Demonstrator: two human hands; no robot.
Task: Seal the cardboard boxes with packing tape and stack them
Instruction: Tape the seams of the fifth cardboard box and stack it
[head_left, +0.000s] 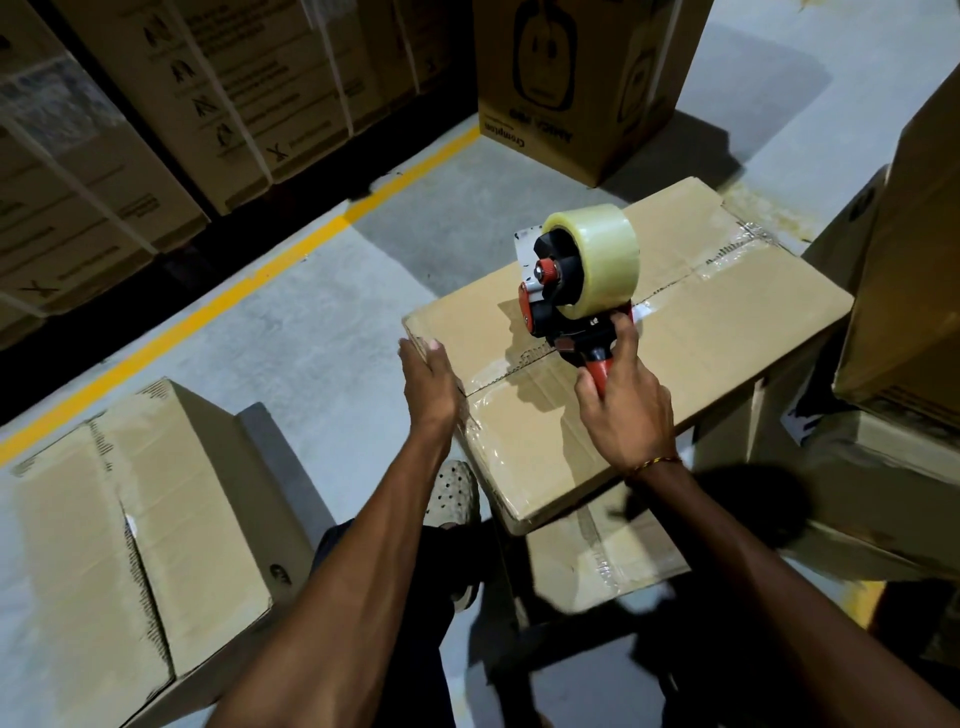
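Note:
A closed cardboard box lies on top of another box in front of me. Clear tape covers the near part of its centre seam. My right hand grips the red handle of a tape dispenser, which stands on the seam and carries a roll of clear tape. My left hand rests with straight fingers against the box's left edge.
A second brown box sits on the concrete floor at lower left. Strapped cartons line the far side of a yellow floor line. A printed carton stands behind, and more boxes are stacked at right.

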